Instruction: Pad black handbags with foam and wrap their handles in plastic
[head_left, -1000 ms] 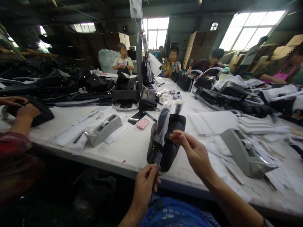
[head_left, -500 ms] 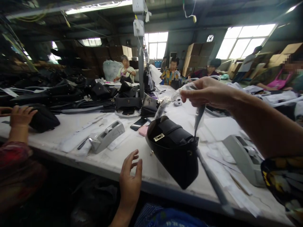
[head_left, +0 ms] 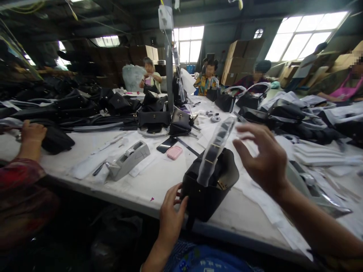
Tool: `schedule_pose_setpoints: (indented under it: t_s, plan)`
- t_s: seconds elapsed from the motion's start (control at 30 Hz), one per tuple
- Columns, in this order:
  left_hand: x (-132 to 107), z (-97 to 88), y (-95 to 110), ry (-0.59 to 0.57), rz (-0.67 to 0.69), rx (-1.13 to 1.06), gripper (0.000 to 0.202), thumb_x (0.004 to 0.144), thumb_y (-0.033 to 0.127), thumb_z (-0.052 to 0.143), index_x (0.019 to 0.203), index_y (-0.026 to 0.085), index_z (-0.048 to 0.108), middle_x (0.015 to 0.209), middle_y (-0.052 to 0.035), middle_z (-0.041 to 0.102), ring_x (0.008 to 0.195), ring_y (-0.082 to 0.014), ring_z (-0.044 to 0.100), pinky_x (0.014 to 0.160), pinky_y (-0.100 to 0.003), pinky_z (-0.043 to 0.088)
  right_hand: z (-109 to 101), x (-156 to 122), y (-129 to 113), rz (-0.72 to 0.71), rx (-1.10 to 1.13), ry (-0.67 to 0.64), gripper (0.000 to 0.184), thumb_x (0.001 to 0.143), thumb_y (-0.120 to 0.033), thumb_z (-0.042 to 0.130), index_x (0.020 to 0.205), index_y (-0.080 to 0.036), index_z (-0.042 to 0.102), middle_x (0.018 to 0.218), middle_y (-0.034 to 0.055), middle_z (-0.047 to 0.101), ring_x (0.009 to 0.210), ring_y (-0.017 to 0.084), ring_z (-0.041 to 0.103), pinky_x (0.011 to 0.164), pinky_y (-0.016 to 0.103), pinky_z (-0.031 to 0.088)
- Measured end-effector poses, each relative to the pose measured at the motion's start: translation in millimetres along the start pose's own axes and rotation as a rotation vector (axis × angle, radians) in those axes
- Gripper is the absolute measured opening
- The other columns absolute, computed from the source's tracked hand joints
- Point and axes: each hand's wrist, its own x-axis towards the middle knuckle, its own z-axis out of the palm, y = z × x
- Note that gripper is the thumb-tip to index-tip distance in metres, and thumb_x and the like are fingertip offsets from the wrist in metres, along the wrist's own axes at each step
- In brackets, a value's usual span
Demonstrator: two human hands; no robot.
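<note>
A black handbag (head_left: 204, 200) stands at the table's front edge, its top open and a gold clasp part showing inside. Its strap (head_left: 215, 149), wrapped in clear plastic, rises in an arch above the opening. My left hand (head_left: 172, 206) grips the bag's left side, thumb at the front and fingertips partly hidden behind it. To the right of the strap, my right hand (head_left: 262, 156) is held in the air with fingers apart, holding nothing.
A grey tape dispenser (head_left: 129, 160), a phone (head_left: 167, 144) and a pink case (head_left: 174, 152) lie left of the bag. Another dispenser (head_left: 309, 185) is at right. Black bags (head_left: 153, 121) crowd the back. At far left a co-worker's hand (head_left: 32, 138) holds a bag.
My right hand has let go of the plastic-wrapped strap. The bag has turned and come down upright on the table, its top now open. My left hand has moved right onto its side.
</note>
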Motion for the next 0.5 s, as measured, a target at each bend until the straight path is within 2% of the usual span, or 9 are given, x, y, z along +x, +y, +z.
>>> schedule_pose_setpoints:
  t_s: [0.03,0.07,0.1,0.13,0.2,0.27,0.37,0.43,0.5]
  plan:
    - [2,-3.6,-1,-0.020,0.003,0.023,0.033,0.093,0.035,0.059,0.124,0.025,0.062,0.121,-0.0089,0.066,0.093,-0.0181,0.068,0.073,-0.028,0.061,-3,-28,-8,0.075,0.064,-0.046,0.015,0.091,-0.033,0.064,0.094,-0.021,0.073,0.086,0.0042,0.074,0.073,0.017,0.069,0.072,0.028,0.055]
    - [7,-8.7,-3,-0.042,0.014,0.076,0.031,0.095,0.035,0.056,0.123,0.024,0.063,0.119,-0.0082,0.068,0.092,-0.0172,0.069,0.074,-0.027,0.061,-4,-56,-15,0.149,0.167,-0.273,0.020,0.093,-0.033,0.060,0.082,-0.021,0.072,0.070,0.0009,0.070,0.059,0.013,0.065,0.060,0.023,0.052]
    - [14,-15.3,-5,-0.059,0.032,0.149,0.030,0.096,0.035,0.054,0.122,0.024,0.063,0.117,-0.0074,0.069,0.091,-0.0164,0.070,0.074,-0.026,0.061,-2,-82,-20,0.242,0.269,-0.521,0.026,0.095,-0.035,0.058,0.078,-0.021,0.072,0.064,0.0002,0.069,0.053,0.012,0.063,0.053,0.021,0.050]
    - [23,-23.1,-9,-0.068,0.050,0.233,0.029,0.097,0.034,0.052,0.121,0.023,0.064,0.116,-0.0068,0.070,0.092,-0.0160,0.070,0.076,-0.026,0.061,3,-107,-24,0.372,0.319,-0.708,0.027,0.095,-0.038,0.056,0.085,-0.020,0.074,0.069,0.0021,0.071,0.055,0.014,0.065,0.055,0.023,0.051]
    - [51,-40.6,-20,-0.061,0.072,0.389,0.027,0.096,0.030,0.053,0.119,0.022,0.066,0.118,-0.0062,0.070,0.096,-0.0167,0.069,0.083,-0.027,0.059,19,-149,-29,0.621,0.415,-0.890,0.035,0.094,-0.045,0.055,0.103,-0.017,0.075,0.073,0.0056,0.074,0.057,0.017,0.066,0.057,0.026,0.052]
    - [88,-57.1,-34,-0.038,0.061,0.512,0.026,0.095,0.021,0.053,0.118,0.020,0.066,0.122,-0.0080,0.069,0.106,-0.0191,0.066,0.091,-0.031,0.056,37,-177,-35,0.828,0.535,-0.938,0.049,0.093,-0.052,0.054,0.118,-0.014,0.070,0.074,0.0081,0.074,0.058,0.018,0.066,0.057,0.028,0.052]
    - [147,-70.8,-57,-0.027,0.027,0.715,0.026,0.096,0.016,0.052,0.119,0.015,0.063,0.129,-0.0118,0.064,0.121,-0.0234,0.059,0.104,-0.043,0.048,57,-196,-44,0.977,0.795,-0.944,0.070,0.086,-0.062,0.059,0.133,-0.012,0.059,0.076,0.0088,0.073,0.063,0.019,0.066,0.059,0.028,0.052]
    - [179,-71.2,-69,-0.048,-0.008,0.841,0.027,0.095,0.025,0.059,0.120,0.015,0.062,0.128,-0.0112,0.062,0.117,-0.0253,0.060,0.101,-0.050,0.049,64,-199,-50,1.026,0.976,-0.959,0.079,0.081,-0.067,0.064,0.139,-0.014,0.052,0.090,0.0105,0.074,0.067,0.018,0.068,0.056,0.026,0.051]
    - [201,-67.8,-78,-0.074,-0.046,0.949,0.029,0.094,0.032,0.062,0.118,0.016,0.062,0.123,-0.0101,0.063,0.110,-0.0249,0.062,0.095,-0.050,0.052,67,-200,-54,1.073,1.097,-0.975,0.076,0.079,-0.068,0.066,0.133,-0.017,0.054,0.107,0.0128,0.071,0.064,0.014,0.067,0.050,0.021,0.047]
